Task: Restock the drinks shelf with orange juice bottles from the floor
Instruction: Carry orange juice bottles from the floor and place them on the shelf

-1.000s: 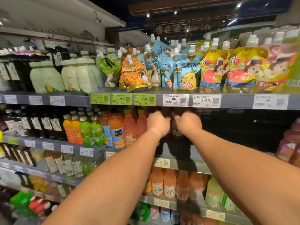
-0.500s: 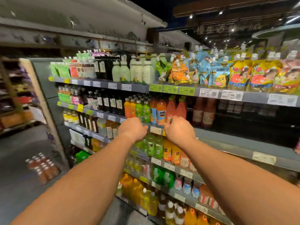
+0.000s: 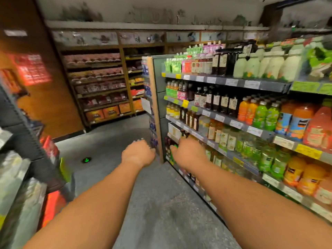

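Both arms reach forward from the bottom of the frame, hands near centre. Left hand (image 3: pixel 138 153) is over the grey floor (image 3: pixel 161 203), knuckles up, fingers curled under — nothing visible in it, reads as clenched. Small bottle caps (image 3: pixel 138 140) show just above its knuckles on the floor beyond; too blurred and hidden to say what bottles they belong to. Right hand (image 3: pixel 187 152) is centre frame, just in front of the lower end of the drinks shelf (image 3: pixel 269 87), fingers also curled under with nothing seen in the grip; a green item (image 3: pixel 173 152) sits right at its left edge — can't tell if it touches.

Drinks shelf fills the right half of the frame, several tiers with price tags on the rails. Orange juice bottles (image 3: pixel 248 110) stand on the second tier at right centre, next to green bottles (image 3: pixel 265 114); larger orange bottles with blue labels (image 3: pixel 299 121) further right. Dark bottles (image 3: pixel 222 103) left of those on the same tier. White bottles (image 3: pixel 269 64) on the top tier, upper right. More orange bottles (image 3: pixel 294 170) low at the right edge.

Back wall, upper centre-left: wooden shelving (image 3: pixel 100 83) with packaged goods. Red sign (image 3: pixel 31 69) upper left. Green floor marker (image 3: pixel 86 160) left of centre. Frame edges heavily motion-blurred.
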A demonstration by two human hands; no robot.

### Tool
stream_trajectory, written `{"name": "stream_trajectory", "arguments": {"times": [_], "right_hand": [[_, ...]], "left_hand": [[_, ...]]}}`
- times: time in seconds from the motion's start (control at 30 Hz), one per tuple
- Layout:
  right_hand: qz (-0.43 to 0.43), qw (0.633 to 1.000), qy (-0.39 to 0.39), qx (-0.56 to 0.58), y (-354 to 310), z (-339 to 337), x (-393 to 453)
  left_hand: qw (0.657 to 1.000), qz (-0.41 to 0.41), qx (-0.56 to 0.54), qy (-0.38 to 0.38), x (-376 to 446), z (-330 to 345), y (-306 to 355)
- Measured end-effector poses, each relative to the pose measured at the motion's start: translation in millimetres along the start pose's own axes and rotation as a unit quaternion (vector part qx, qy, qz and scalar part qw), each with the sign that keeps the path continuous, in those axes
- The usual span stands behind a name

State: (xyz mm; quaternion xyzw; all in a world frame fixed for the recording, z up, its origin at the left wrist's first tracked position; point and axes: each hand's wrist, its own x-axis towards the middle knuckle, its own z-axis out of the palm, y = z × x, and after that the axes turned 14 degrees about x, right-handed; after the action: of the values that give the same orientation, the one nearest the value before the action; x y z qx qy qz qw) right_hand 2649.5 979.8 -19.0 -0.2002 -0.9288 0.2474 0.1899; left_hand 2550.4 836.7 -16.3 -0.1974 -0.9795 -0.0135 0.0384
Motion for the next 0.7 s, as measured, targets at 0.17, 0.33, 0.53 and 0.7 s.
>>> {"name": "stream_trajectory", "arguments": {"times": [0.17,0.33,0.53,0.7], "right_hand": [[-0.021,0.999,-0.019,0.033,-55,58,23],[-0.031,0.998,-0.046,0.026,-80,110,57],[-0.013,0.997,-0.073,0.038,-78,183,136],[0.011,0.993,-0.102,0.052,-80,238,246]], "left_hand": [[0.998,-0.060,0.006,0.001,15,13,-87],[0.997,-0.079,0.011,-0.012,54,34,-145],[0.997,-0.072,0.028,-0.029,143,79,-172],[0.995,-0.092,0.020,-0.036,254,103,-187]]}}
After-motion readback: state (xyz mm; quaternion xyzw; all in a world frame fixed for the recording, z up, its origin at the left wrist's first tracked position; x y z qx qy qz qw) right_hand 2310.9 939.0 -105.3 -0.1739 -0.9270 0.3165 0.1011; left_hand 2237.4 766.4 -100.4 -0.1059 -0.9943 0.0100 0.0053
